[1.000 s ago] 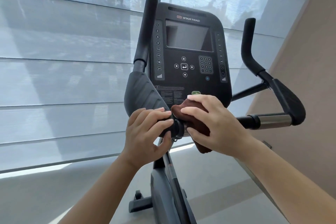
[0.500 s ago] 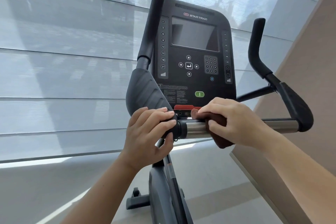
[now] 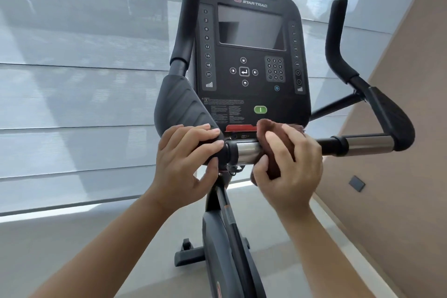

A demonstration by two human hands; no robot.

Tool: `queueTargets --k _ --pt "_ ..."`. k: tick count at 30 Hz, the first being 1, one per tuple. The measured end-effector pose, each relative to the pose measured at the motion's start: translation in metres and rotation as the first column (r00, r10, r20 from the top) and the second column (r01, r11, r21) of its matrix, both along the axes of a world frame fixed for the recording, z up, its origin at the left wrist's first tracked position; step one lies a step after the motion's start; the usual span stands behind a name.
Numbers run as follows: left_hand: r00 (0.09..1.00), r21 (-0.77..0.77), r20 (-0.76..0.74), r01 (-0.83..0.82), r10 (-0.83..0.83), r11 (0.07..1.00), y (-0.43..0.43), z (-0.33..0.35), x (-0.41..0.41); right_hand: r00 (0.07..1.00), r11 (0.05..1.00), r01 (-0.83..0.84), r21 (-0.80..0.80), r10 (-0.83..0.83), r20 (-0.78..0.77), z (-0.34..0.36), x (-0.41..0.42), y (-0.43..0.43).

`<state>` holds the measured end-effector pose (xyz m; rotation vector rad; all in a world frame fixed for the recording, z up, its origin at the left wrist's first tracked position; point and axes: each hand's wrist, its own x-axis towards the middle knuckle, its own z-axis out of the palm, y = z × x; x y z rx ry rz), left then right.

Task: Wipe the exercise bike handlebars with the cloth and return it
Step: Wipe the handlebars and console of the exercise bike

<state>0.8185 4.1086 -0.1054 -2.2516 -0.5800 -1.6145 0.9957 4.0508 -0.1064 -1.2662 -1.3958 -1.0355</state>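
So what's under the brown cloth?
The handlebar runs under the cloth, shiny metal showing to its left. The right hand wraps the cloth around it, so the part underneath is hidden.

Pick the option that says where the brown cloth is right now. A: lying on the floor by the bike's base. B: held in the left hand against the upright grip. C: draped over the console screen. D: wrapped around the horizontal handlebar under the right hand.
D: the right hand clasps the brown cloth around the horizontal handlebar just below the console, while the left hand grips the bar bare.
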Motion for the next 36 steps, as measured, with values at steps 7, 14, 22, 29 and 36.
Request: queueTargets --k 7,14,22,29,36 --pt "0.999 -0.014 0.029 0.019 -0.018 1.000 -0.002 0.002 0.001 0.988 0.987 -0.072 0.145 0.051 0.143 -0.020 -0.019 0.018" --pt "0.998 -0.040 0.062 -0.025 0.027 0.999 -0.006 0.003 0.005 0.998 0.982 0.021 0.188 -0.008 -0.070 -0.023 0.009 0.016" --pt "0.998 -0.036 0.053 -0.013 0.015 0.999 -0.006 0.002 0.005 0.984 0.995 -0.046 0.086 0.031 0.173 -0.018 -0.006 0.012" --pt "0.997 -0.043 0.074 0.026 -0.023 0.999 -0.005 0.002 0.004 0.992 0.991 0.043 -0.124 -0.057 -0.111 0.008 0.025 -0.013" --pt "0.996 -0.027 0.054 0.071 -0.070 0.997 -0.002 0.001 0.000 0.997 0.950 -0.065 -0.306 0.075 0.021 0.026 -0.040 -0.014"
